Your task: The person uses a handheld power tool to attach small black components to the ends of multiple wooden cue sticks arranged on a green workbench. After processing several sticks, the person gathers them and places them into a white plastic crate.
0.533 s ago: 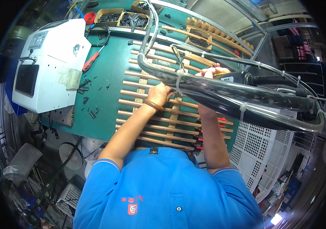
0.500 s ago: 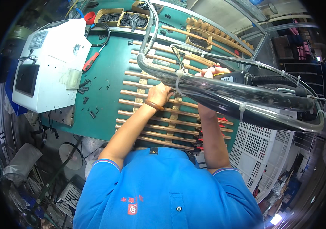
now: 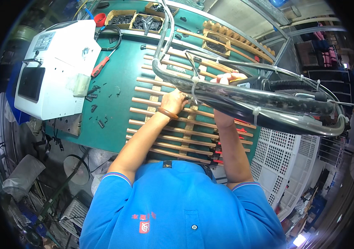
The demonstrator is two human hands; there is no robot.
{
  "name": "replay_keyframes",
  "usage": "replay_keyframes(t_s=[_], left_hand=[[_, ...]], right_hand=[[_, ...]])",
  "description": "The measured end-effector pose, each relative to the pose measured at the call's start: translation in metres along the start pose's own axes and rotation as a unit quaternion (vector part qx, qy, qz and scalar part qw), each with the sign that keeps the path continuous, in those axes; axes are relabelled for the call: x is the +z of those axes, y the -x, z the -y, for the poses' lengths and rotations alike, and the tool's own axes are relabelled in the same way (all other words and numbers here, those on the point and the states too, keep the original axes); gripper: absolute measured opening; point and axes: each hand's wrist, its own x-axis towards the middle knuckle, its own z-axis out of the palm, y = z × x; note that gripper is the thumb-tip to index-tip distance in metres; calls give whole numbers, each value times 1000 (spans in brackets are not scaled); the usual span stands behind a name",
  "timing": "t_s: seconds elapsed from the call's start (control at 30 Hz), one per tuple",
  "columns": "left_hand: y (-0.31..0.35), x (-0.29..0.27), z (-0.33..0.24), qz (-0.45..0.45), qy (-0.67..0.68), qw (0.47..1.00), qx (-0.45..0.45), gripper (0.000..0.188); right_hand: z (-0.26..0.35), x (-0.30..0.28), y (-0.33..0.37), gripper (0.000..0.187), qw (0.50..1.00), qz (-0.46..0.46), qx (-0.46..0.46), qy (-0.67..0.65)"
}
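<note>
Copper-coloured rods lie side by side across wooden slotted rests on the green bench. My left hand is closed over one of the middle rods, fingertips pressed together beneath a thick hose; what they pinch is hidden. To its right, my right hand is wrapped round a black hand-held power tool with a ribbed black cable at its rear. Clear and black hoses, tied together, pass in front of the right wrist and hide part of the tool and its tip. Black and red pieces sit at the rods' right ends.
A white machine with a dark screen stands on the left, a red-handled screwdriver beside it. Cardboard boxes of black parts are at the back. Loose black pieces lie near the machine. White perforated crates stand at right.
The hoses at the right have shifted slightly up and left, and the right hand with the power tool has moved a little left. My left hand stays at the same rod.
</note>
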Motion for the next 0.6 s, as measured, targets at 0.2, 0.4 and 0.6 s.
replay_keyframes(t_s=[0.2, 0.4, 0.6], left_hand=[[2, -8, -2, 14, -34, 999, 7, 23], [-9, -2, -1, 31, 109, 982, -154, 24], [-11, 18, 14, 27, 152, 981, -116, 26]], right_hand=[[2, 40, -7, 25, 960, -193, -58, 194], [-11, 27, -4, 15, 937, -185, -35, 294], [-2, 47, -3, 24, 928, -166, 57, 327]])
